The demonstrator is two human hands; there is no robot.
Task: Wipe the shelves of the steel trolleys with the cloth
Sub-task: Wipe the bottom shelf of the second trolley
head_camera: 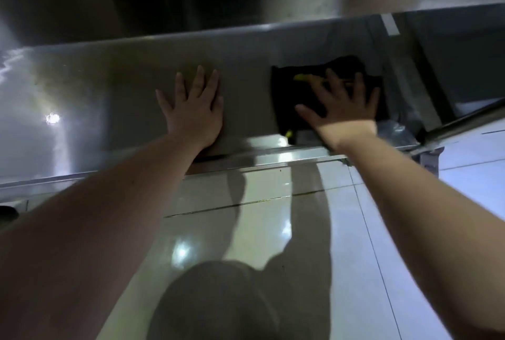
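A steel trolley shelf (pixel 109 99) stretches across the middle of the head view, shiny and reflecting a lamp. A dark cloth (pixel 287 99) with small yellow marks lies flat near the shelf's right end. My right hand (pixel 338 104) is pressed flat on the cloth with its fingers spread. My left hand (pixel 194 104) rests flat on the bare steel to the left of the cloth, fingers apart and holding nothing. Both forearms reach in from below.
A steel tube of the trolley frame (pixel 464 121) runs diagonally at the right end of the shelf. Glossy pale floor tiles (pixel 273 216) lie below the shelf's front edge. My knee (pixel 216 301) shows at the bottom. A wall stands behind the shelf.
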